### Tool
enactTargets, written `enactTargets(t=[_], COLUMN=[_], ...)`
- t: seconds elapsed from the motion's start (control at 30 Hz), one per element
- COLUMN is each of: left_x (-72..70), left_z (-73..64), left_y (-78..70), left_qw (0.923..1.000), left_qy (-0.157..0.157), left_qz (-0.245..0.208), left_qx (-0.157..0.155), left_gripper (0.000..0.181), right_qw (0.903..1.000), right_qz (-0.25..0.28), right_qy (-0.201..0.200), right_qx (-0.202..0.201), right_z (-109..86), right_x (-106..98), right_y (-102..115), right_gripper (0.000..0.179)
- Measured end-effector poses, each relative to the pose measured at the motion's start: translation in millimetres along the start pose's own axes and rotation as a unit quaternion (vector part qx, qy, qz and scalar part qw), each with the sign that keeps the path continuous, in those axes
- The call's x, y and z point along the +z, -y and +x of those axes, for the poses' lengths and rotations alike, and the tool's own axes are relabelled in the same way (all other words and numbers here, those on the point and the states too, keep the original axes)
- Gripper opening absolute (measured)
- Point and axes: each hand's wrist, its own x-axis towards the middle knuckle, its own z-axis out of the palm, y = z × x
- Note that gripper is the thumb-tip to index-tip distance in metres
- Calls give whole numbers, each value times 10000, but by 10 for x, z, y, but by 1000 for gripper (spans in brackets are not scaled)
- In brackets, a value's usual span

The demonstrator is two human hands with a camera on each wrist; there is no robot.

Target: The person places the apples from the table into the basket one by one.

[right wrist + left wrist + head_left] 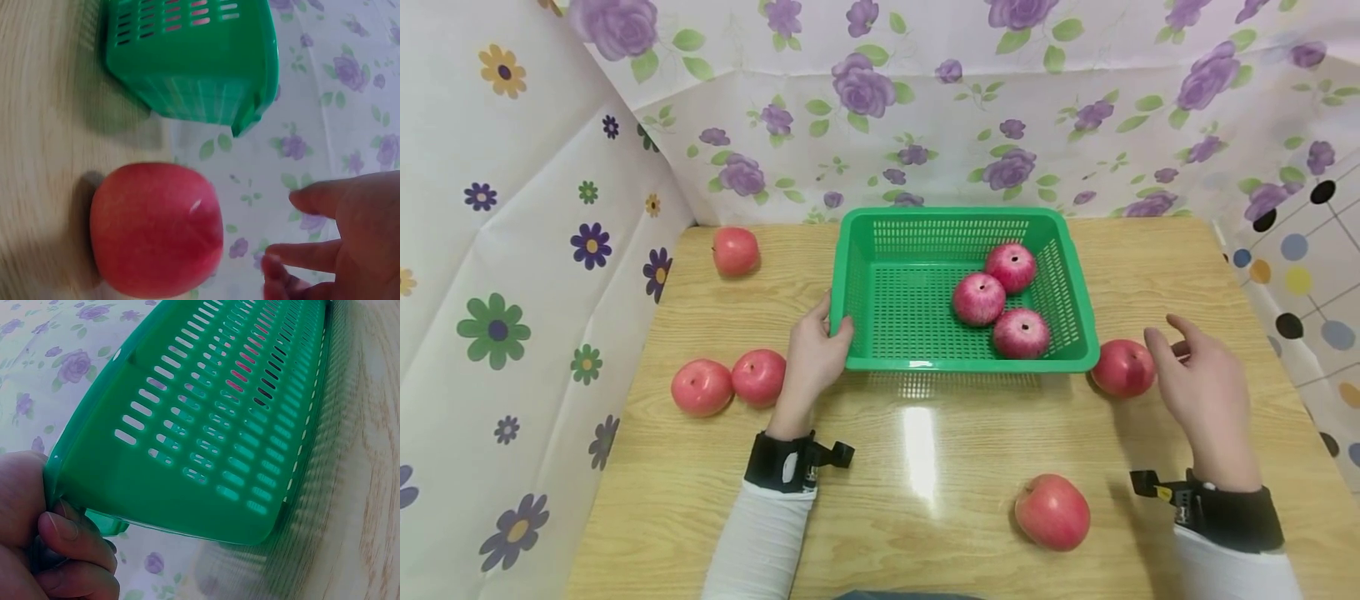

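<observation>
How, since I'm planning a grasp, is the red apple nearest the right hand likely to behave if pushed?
The red apple would probably roll, being rounded; pushed leftward, it would likely meet the green basket. Its glossy skin may feel slippery.

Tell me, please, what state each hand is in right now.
Left hand: closed, holding one end of the green basket.
Right hand: open, holding nothing, beside a red apple.
</observation>
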Motion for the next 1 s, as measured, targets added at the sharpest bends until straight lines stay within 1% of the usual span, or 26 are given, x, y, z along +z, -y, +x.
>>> enactTargets(t=[0.1, 0.23, 0.33, 0.43, 0.53, 0.8, 1.0], left_x=[-5, -8, -7, -4, -3, -7, -11], left_z=[-7, -12, -12, -10, -5, -9, -10], left_y=[-8, -11, -8, -6, -1, 7, 6], left_qw=[10000, 10000, 9999, 9999, 9997, 9998, 9998], left_qy=[-9, -13, -1, 29, 72, 74, 47], left_qz=[-27, -91, -117, -162, -222, -207, -187], left_qx=[-12, 7, 18, -4, -36, -23, 34], left_gripper=[59, 57, 57, 58, 59, 59, 58], right_qw=[9999, 9977, 9946, 9926, 9917, 9892, 9890], right_qz=[-47, -124, -108, -21, 56, 124, 150], right_qy=[129, 620, 957, 1109, 1170, 1192, 1224], right_qx=[-94, -231, -390, -490, -538, -839, -816], right_z=[7, 31, 51, 68, 84, 118, 135], right_x=[3, 35, 103, 188, 257, 315, 320], right_y=[-41, -83, -103, -109, -107, -116, -110], right_gripper=[81, 96, 108, 116, 115, 101, 104])
